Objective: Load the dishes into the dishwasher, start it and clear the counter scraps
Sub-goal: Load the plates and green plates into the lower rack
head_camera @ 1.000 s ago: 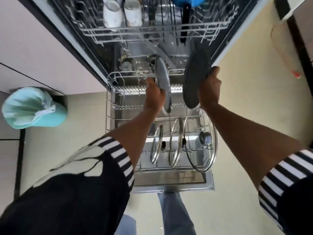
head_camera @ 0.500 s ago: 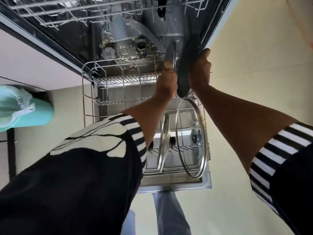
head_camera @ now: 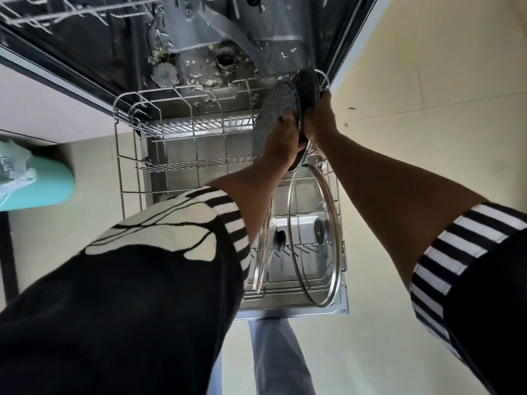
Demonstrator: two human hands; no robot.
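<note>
The dishwasher stands open with its lower rack [head_camera: 125, 155] pulled out over the door. My left hand [head_camera: 281, 142] grips a speckled grey plate [head_camera: 269, 109] held on edge at the rack's far right corner. Right beside it my right hand [head_camera: 320, 118] grips a second dark plate [head_camera: 308, 86], also on edge. The two plates almost touch. A large glass lid [head_camera: 313, 238] and a smaller glass lid [head_camera: 263, 246] stand upright in the rack's near right part.
Food scraps lie around the drain [head_camera: 226, 59] on the tub floor. The upper rack [head_camera: 71, 10] hangs above at the top edge. A teal bin with a bag [head_camera: 34, 178] stands on the floor at left. My leg [head_camera: 279, 357] is below the door.
Both hands have carried the plates to the right and down to the rack's far right corner, closing the gap between them. The view has tilted down and moved closer.
</note>
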